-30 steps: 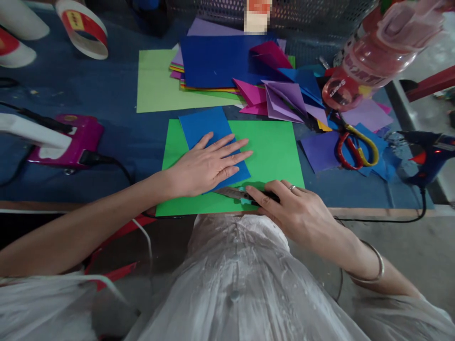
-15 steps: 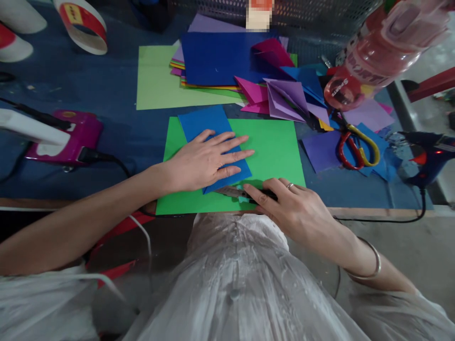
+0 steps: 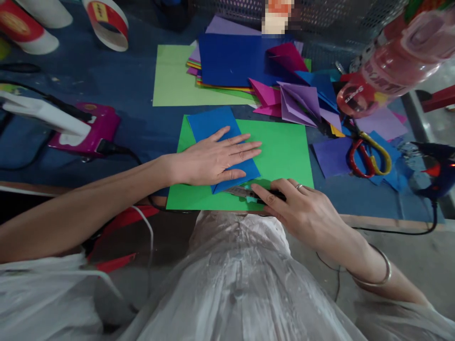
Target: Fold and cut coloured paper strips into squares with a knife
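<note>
My left hand (image 3: 216, 158) lies flat with fingers spread, pressing on a blue folded paper (image 3: 213, 122). That blue paper rests at a slant on a bright green sheet (image 3: 284, 151) by the table's front edge. A utility knife (image 3: 241, 191) is in my right hand (image 3: 295, 203), whose fingers are closed round its dark handle. The knife's blade points left and sits at the lower edge of the blue paper; whether its tip is inside the fold I cannot tell.
Behind lie a stack of coloured paper (image 3: 234, 59) and folded purple paper (image 3: 298, 102). At right are scissors (image 3: 369, 156), a pink bottle (image 3: 384, 71) and a dark blue corded tool (image 3: 437, 166). A magenta power adapter (image 3: 103, 123) and a tape roll (image 3: 106, 23) are at left.
The camera view has shifted, so the table's things appear further right. My left fingers lie closer together on the blue paper. The knife stays in my right hand near its lower edge.
</note>
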Demonstrator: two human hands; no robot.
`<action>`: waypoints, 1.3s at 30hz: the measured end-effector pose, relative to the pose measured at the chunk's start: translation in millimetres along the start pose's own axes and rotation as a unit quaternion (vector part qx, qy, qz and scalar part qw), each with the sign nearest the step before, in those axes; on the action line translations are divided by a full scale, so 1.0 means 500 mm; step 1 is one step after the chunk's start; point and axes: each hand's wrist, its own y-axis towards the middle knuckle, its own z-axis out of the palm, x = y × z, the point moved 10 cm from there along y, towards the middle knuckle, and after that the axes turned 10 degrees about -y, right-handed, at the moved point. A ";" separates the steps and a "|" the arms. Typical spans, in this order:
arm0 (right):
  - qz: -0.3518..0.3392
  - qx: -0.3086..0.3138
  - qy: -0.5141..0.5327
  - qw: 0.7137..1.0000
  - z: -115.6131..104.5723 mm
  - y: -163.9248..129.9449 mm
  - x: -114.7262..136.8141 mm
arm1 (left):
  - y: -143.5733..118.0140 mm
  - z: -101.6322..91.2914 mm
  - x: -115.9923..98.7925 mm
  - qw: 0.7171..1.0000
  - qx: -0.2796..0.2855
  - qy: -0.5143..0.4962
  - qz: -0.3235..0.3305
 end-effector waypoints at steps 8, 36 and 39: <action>-0.005 0.006 0.008 1.000 0.008 -0.012 0.005 | 0.001 0.004 0.000 1.000 0.006 0.000 -0.018; -0.015 0.017 0.023 0.999 0.015 -0.012 0.008 | 0.000 0.001 -0.005 1.000 -0.009 -0.010 -0.018; -0.015 0.015 0.028 0.999 0.016 -0.018 0.011 | -0.001 0.000 -0.005 1.000 -0.008 -0.010 -0.019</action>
